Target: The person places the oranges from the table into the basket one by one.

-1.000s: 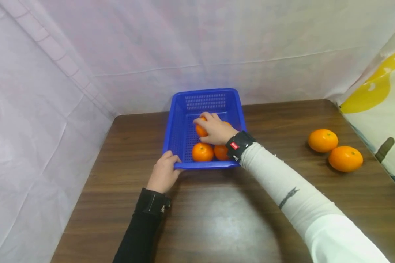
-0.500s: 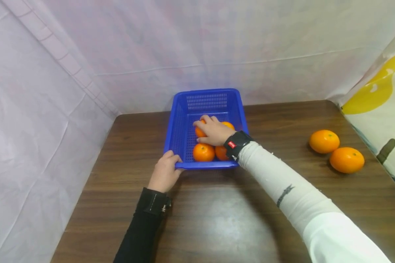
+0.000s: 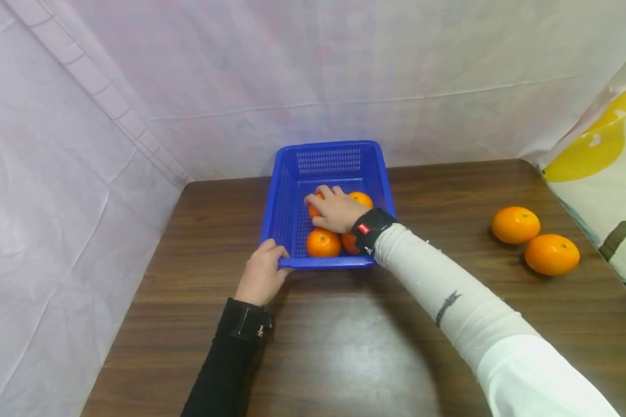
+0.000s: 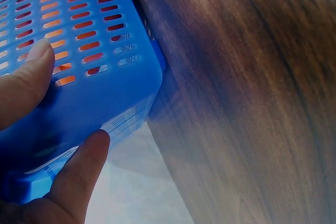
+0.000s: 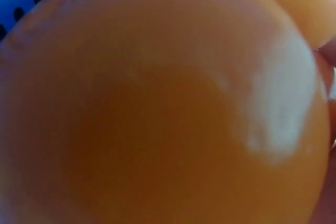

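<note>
My left hand (image 3: 261, 273) grips the near left corner of a blue plastic basket (image 3: 330, 263); in the left wrist view its thumb and a finger (image 4: 79, 177) lie against the wall. Inside the basket, my right hand (image 3: 338, 209) has its fingers curled over an orange (image 3: 315, 209), which they partly hide. Another orange (image 3: 323, 243) lies at the near wall, beside one (image 3: 350, 244) half covered by the right wrist. Behind the hand, a further orange (image 3: 361, 200) shows. A blurred orange (image 5: 168, 108) fills most of the right wrist view.
Two more oranges (image 3: 515, 225) (image 3: 552, 255) sit side by side on the right of the brown wooden table (image 3: 375, 347). White cloth (image 3: 344, 69) hangs behind the basket and along the left. A patterned cloth (image 3: 600, 145) hangs at the right.
My right hand has drawn slightly toward me and left with the orange under its fingers, showing more of the orange behind it. The left hand stays on the basket corner.
</note>
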Motion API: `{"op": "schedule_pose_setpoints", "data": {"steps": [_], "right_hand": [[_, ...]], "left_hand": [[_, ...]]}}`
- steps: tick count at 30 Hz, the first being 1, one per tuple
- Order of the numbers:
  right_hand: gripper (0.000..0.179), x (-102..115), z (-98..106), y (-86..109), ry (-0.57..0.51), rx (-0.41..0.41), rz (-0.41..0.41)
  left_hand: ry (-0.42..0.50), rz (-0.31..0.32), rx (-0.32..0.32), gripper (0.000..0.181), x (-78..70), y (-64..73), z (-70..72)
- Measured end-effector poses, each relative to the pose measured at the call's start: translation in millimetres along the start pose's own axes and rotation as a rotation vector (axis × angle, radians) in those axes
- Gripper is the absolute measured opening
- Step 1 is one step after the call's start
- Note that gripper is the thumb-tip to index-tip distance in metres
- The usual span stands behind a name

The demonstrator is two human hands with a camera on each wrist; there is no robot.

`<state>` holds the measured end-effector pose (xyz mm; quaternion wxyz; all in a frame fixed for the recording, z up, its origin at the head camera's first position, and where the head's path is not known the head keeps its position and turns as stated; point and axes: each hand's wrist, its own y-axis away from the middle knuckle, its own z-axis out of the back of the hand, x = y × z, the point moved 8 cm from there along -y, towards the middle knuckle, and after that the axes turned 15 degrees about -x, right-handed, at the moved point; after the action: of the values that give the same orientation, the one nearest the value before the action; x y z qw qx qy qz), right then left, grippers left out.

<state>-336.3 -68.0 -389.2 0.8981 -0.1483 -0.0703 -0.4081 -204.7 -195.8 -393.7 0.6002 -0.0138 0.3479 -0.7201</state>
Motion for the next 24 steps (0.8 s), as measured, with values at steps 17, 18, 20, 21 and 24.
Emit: {"op": "schedule_pose_setpoints", "data": {"steps": [17,18,20,21,24], "right_hand": [[0.057,4.4,-4.1,4.2,-0.065,0.102,0.007],[0.057,4.9,-4.0,4.4,-0.073,0.106,0.011],[0.057,5.5,-4.4,4.9,-0.083,0.116,0.022],[0.057,6.0,-4.1,5.0,-0.085,0.120,0.031],[0.056,6.9,-4.3,5.6,-0.090,0.133,0.046]], "left_hand": [[0.006,0.011,0.003,0.012,0.4,1.0,0.4],[0.005,0.010,0.001,0.013,0.3,1.0,0.6],[0.004,0.011,0.001,0.013,0.3,1.1,0.4],[0.004,0.011,0.000,0.013,0.1,1.0,0.4],[0.002,0.013,0.005,0.012,-0.4,1.0,0.1]]}}
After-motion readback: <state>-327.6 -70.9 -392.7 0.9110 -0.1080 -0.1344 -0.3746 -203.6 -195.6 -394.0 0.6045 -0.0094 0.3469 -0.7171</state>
